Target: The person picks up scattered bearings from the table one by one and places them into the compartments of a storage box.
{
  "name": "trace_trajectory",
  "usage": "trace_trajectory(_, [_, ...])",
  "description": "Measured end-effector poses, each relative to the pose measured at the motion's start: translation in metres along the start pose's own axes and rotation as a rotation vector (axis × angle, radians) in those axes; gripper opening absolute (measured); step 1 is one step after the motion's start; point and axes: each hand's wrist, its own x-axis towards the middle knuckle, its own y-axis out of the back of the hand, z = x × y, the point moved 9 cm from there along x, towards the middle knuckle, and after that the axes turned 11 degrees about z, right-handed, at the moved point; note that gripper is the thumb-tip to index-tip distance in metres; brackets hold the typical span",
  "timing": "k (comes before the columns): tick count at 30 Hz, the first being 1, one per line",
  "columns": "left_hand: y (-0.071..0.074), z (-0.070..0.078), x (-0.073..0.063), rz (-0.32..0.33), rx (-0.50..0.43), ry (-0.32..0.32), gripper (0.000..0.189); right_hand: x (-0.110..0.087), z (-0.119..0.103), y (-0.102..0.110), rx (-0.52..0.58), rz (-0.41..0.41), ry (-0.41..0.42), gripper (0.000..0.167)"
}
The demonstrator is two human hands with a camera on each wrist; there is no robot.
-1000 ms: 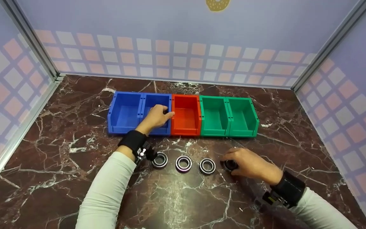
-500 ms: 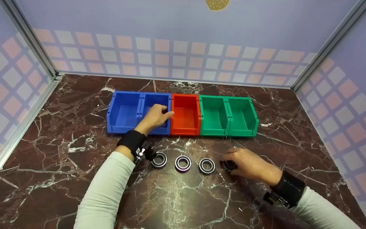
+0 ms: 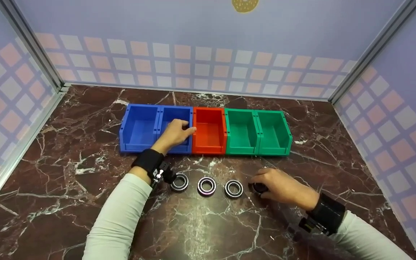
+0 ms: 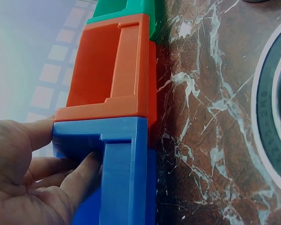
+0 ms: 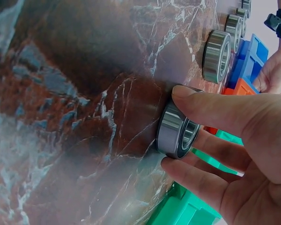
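Note:
In the head view my left hand (image 3: 176,133) reaches over the second blue bin (image 3: 177,112). Its thumb lies at the wall bordering the red bin (image 3: 209,134) and its fingers dip inside the blue one, pinching the side wall, as the left wrist view also shows. My right hand (image 3: 284,187) holds a metal ball bearing (image 5: 169,133) by its rim, thumb on one side and fingers on the other, at the tabletop. Three more bearings stand in a row to its left: a near one (image 3: 234,196), a middle one (image 3: 207,194) and a far one (image 3: 186,185).
Another blue bin (image 3: 141,130) stands at the row's left end. Two green bins, an inner one (image 3: 243,131) and an outer one (image 3: 274,131), stand at the right. Patterned panels (image 3: 208,65) enclose the dark marbled table (image 3: 200,231) at the back and sides.

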Motion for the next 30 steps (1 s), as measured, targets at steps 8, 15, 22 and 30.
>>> trace_trajectory(8, [0.002, 0.002, -0.001, 0.02, -0.012, -0.021, 0.037, 0.004, -0.003, 0.012, 0.036, 0.024, 0.028, 0.049])
trace_trajectory(15, [0.001, 0.0, -0.002, 0.013, -0.04, -0.004, 0.039, 0.01, -0.003, 0.023, 0.019, 0.037, 0.043, 0.046])
trace_trajectory(22, [-0.001, -0.003, -0.002, -0.007, -0.048, 0.024, 0.049, 0.019, -0.003, 0.036, 0.013, 0.093, 0.075, 0.046])
trace_trajectory(30, [-0.001, -0.006, -0.001, -0.031, -0.019, 0.039, 0.06, 0.027, 0.004, 0.059, 0.034, 0.149, 0.086, 0.051])
